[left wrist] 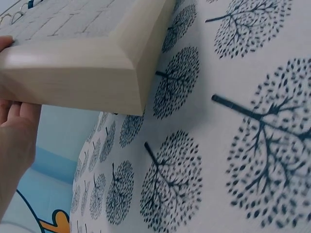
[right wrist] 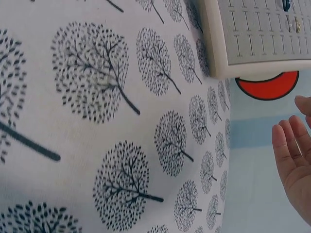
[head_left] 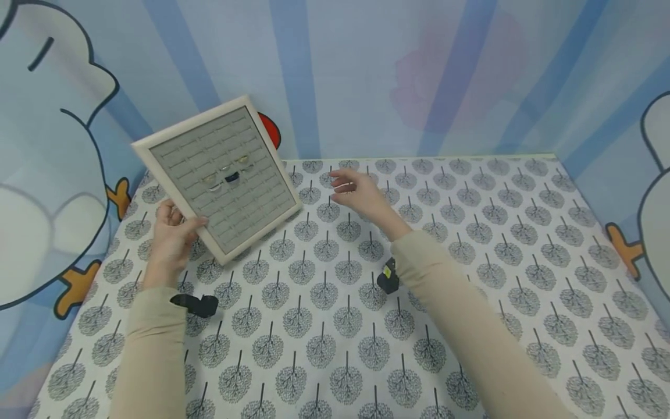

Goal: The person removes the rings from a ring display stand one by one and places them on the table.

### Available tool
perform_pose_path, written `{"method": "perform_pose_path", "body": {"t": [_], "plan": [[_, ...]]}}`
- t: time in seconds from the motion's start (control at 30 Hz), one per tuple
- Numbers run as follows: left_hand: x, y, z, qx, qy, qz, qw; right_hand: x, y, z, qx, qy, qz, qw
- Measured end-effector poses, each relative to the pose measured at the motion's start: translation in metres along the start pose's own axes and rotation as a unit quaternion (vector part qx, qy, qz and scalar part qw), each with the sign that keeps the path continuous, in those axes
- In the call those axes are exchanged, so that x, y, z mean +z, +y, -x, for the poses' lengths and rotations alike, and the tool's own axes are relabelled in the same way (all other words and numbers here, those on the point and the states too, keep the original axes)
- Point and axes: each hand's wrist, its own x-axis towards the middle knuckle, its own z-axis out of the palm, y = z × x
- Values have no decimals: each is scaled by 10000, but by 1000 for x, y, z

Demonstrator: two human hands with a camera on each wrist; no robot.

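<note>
Nearest: sleeves (head_left: 460, 314), then tree-print cloth (head_left: 324, 372). Left hand (head_left: 170, 241) grips the tray (head_left: 267, 192) by its left rim (left wrist: 77, 87), thumb on the front, fingers behind. Right hand (head_left: 361, 195) holds nothing, fingers loosely bent, apart from the tray. Tray is tilted over the cloth's far left part, slotted face toward the person; can't tell if a corner touches down.

Handling, judged: rim looks like smooth pale wood, so stiff, a bit slick, probably fairly light. One-sided hold likely lets it twist; better on opposite rims, thumbs front, fingers behind. Keep off the grey slots, they look padded, softer. A few rings (head_left: 232, 177) mid-tray: small, likely hard, could shake loose if tipped far. Behind: printed wall (head_left: 356, 87).
</note>
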Motion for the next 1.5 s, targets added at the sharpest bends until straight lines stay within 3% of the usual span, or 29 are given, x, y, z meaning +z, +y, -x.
{"method": "perform_pose_path", "body": {"t": [0.3,1.03,1.3,1.5], "plan": [[13,-3,4,-191,-505,396,9978,14,-13,-1,-304,225,-66,9993],[59,-19,8,-484,-1207,-222,9913,31,-28,3,-918,1088,-403,9890],[70,-22,7,-597,-1371,-37,9887,30,-30,6,-1020,1516,-457,9821],[78,-24,7,-599,-1521,35,9865,28,-29,6,-1083,1865,-57,9765]]}}
